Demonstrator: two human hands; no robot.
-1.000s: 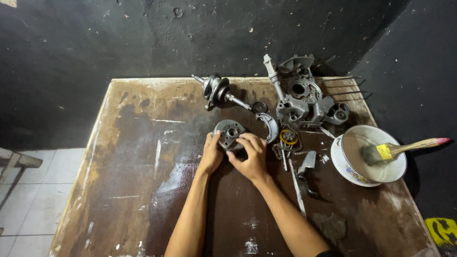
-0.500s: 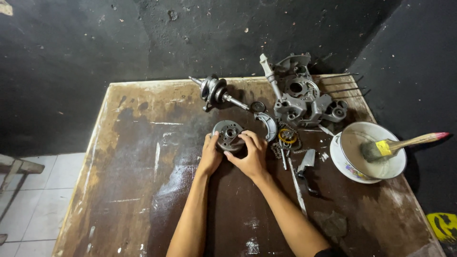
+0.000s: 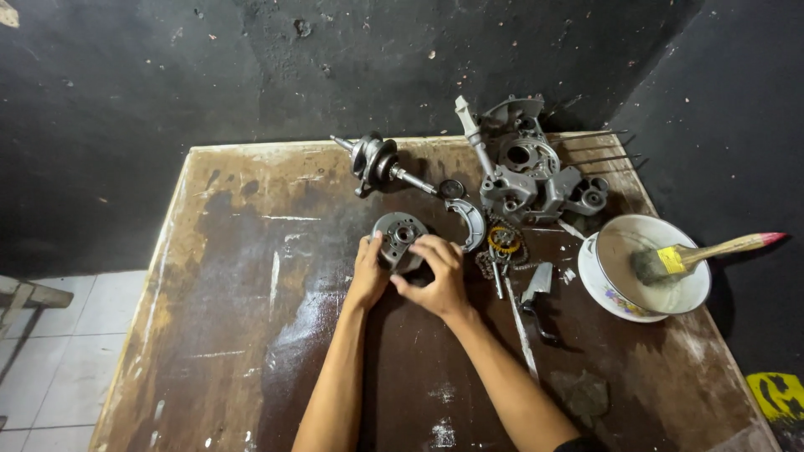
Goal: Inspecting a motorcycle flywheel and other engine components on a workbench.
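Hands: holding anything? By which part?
Both hands hold a round grey metal engine part on the table. Left hand grips its left rim; right hand covers its lower right edge.

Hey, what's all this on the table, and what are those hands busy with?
A person is working at a stained wooden table. Both hands grip a round grey metal engine part: the left hand on its left edge, the right hand over its front. Beyond it lie a crankshaft, a curved metal shoe and an engine casing. To the right, a paintbrush rests in a white bowl.
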